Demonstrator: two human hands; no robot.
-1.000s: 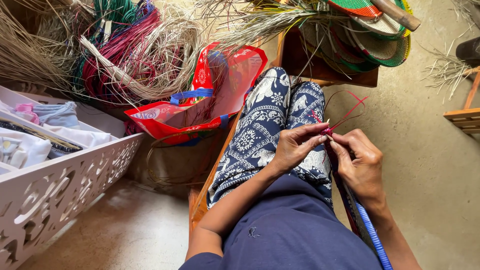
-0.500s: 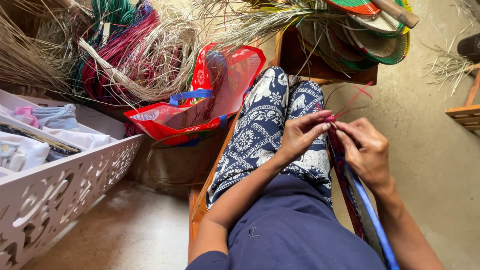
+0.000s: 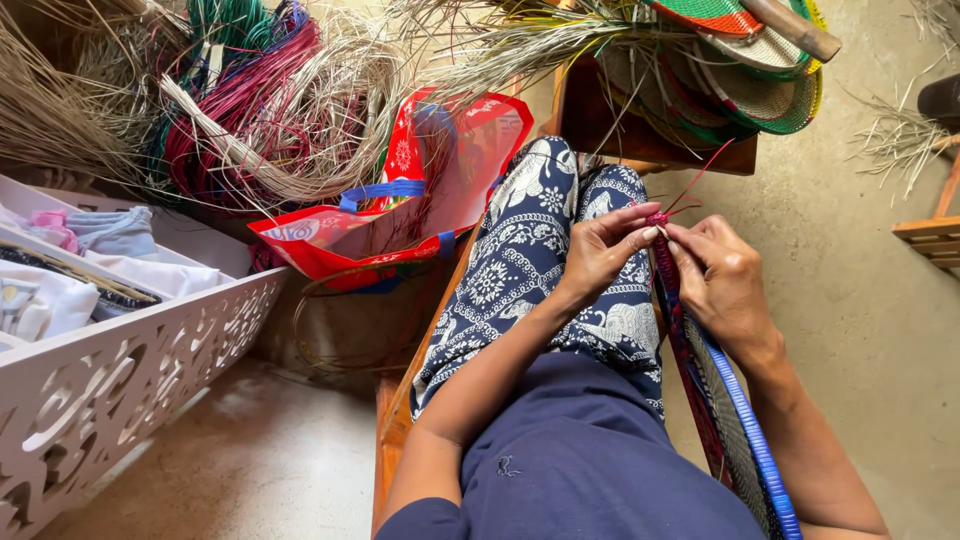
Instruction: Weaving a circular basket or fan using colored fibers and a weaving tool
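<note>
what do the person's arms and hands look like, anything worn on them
Both arms are bare from the upper arm down. The left hand and right hand wear no gloves, and no rings, watch or bracelets show. Fingernails look short and unpainted. The only sleeve in view is a short one of the dark navy top, by the left shoulder.

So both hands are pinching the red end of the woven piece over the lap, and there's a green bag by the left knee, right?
Not quite: the bag is red with blue handles, not green. The head view shows it by the left knee. The rest holds: the left hand and right hand both pinch the red end of the woven piece.
</note>
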